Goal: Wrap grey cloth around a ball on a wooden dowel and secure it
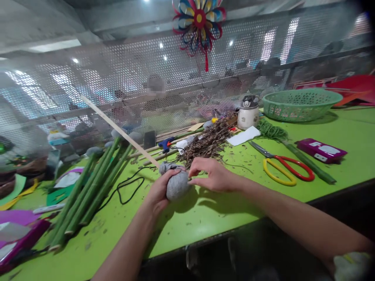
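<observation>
Two hands are working: left grip (161, 191) clamping a round grey fabric bundle (177, 187) with a pale wooden stick (117, 128), apparently steadying it; right grip (215, 175) meeting its side, closure unclear.

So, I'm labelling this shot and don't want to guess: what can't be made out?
All in the head view:
Left hand: most fingers hidden by the grey ball.
Right hand: anything pinched is too small to tell.
Green basket: floor hidden by its near wall.
Purple case: cut off by the left edge.
Beyond the perforated screen: blurred.
</observation>
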The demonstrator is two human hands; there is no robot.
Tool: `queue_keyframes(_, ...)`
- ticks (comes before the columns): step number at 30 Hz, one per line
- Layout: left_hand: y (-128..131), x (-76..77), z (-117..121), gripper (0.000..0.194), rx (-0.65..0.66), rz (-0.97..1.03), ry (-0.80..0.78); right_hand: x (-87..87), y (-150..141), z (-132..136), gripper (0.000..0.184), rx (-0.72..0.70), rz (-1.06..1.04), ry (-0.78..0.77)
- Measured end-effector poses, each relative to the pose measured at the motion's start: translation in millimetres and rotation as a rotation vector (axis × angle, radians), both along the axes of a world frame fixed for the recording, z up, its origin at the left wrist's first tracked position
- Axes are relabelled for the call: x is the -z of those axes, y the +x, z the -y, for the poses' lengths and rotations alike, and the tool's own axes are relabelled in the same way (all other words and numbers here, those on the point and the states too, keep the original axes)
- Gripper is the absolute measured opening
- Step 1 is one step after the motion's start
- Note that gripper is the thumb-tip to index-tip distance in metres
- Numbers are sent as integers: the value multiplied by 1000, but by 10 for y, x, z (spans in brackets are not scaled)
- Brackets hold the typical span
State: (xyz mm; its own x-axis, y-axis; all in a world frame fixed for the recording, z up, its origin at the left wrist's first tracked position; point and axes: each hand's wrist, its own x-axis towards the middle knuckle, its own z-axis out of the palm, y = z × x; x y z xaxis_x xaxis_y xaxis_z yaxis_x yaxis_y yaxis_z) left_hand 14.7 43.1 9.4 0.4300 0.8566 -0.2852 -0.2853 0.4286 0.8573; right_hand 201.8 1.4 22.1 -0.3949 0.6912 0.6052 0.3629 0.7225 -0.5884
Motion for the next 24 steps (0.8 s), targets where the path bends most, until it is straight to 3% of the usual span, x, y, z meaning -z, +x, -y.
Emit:
queue_keyframes(8, 22, -21, 38, 12, 58, 67, 17, 39, -21, 7, 8, -77, -168, -278)
queue_keyframes(17, 7, -23, 41, 15, 25, 29, 49, 53, 8, -68, 14, -110, -310, -497)
queue_keyframes(24, -8, -7, 42, 15, 33, 28, 35, 29, 22, -56, 16, -147, -402, -562)
